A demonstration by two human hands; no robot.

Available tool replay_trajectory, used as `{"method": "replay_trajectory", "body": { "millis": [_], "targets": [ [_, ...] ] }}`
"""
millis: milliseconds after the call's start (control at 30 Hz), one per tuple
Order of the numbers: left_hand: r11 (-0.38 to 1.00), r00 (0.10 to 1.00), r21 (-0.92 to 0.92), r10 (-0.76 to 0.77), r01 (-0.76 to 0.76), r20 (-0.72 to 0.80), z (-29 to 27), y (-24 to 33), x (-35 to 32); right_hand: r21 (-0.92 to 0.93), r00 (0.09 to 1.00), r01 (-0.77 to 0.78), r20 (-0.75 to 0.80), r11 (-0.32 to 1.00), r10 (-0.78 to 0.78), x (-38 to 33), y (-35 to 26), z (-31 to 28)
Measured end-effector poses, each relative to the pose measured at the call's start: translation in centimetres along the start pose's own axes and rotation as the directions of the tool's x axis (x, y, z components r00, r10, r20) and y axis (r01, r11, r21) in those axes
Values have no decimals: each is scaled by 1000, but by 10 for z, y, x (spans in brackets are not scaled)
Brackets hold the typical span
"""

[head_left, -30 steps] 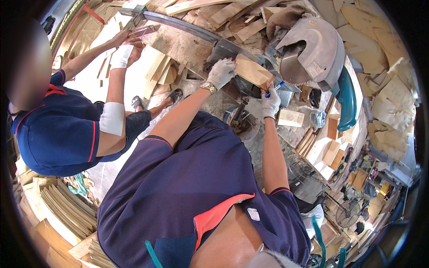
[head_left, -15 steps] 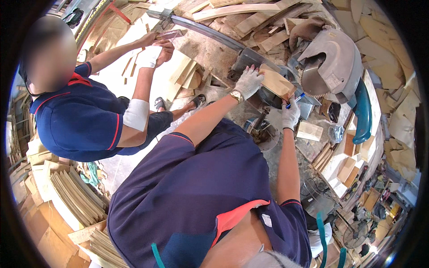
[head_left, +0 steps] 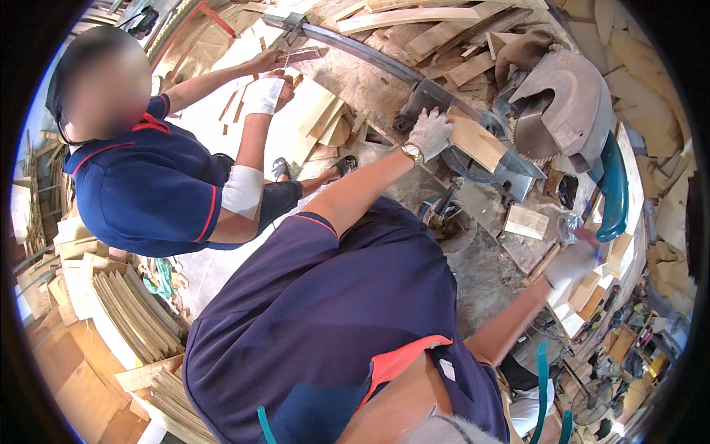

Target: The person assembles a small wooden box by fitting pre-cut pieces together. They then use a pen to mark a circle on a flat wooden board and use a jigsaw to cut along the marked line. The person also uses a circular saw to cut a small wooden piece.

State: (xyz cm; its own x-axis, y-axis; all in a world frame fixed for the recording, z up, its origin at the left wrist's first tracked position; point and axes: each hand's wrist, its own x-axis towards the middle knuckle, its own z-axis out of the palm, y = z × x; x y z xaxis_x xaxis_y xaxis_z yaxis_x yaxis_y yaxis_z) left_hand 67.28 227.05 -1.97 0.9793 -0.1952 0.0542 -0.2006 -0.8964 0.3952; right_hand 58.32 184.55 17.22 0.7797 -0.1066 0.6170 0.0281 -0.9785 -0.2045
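Note:
My left hand (head_left: 431,135), in a pale knit glove with a watch at the wrist, is closed on the left end of a wooden block (head_left: 477,140). The block lies against the metal base (head_left: 514,174) of a miter saw, left of its toothed blade (head_left: 534,129). My right hand (head_left: 573,265), also gloved, is off to the right, just below the saw's teal handle (head_left: 612,189). Motion smears its fingers, and I cannot tell what is in them. The grey blade guard (head_left: 566,92) is raised over the blade.
A small wood offcut (head_left: 526,221) lies in front of the saw, near a crumpled clear plastic piece (head_left: 568,227). Scrap boards (head_left: 444,37) pile up behind. At the left a co-worker (head_left: 159,189) holds a small piece of wood (head_left: 299,55). Stacked wooden strips (head_left: 133,318) stand at lower left.
My right hand, which held a blue pen at the block's right end, has left the block and swung right toward the saw handle. My left hand stays on the block.

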Motion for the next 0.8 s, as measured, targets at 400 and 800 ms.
{"method": "replay_trajectory", "body": {
  "millis": [400, 800],
  "targets": [
    [998, 1000, 63, 22, -23, 19, 0, 2, 4, -287, 852, -499, 11, 818, 524, 15, 160, -72],
    [999, 993, 11, -42, 41, 108, -6, 8, 0, -326, 807, -505, 150, 799, 571, -15, 176, -11]
  ]
}}
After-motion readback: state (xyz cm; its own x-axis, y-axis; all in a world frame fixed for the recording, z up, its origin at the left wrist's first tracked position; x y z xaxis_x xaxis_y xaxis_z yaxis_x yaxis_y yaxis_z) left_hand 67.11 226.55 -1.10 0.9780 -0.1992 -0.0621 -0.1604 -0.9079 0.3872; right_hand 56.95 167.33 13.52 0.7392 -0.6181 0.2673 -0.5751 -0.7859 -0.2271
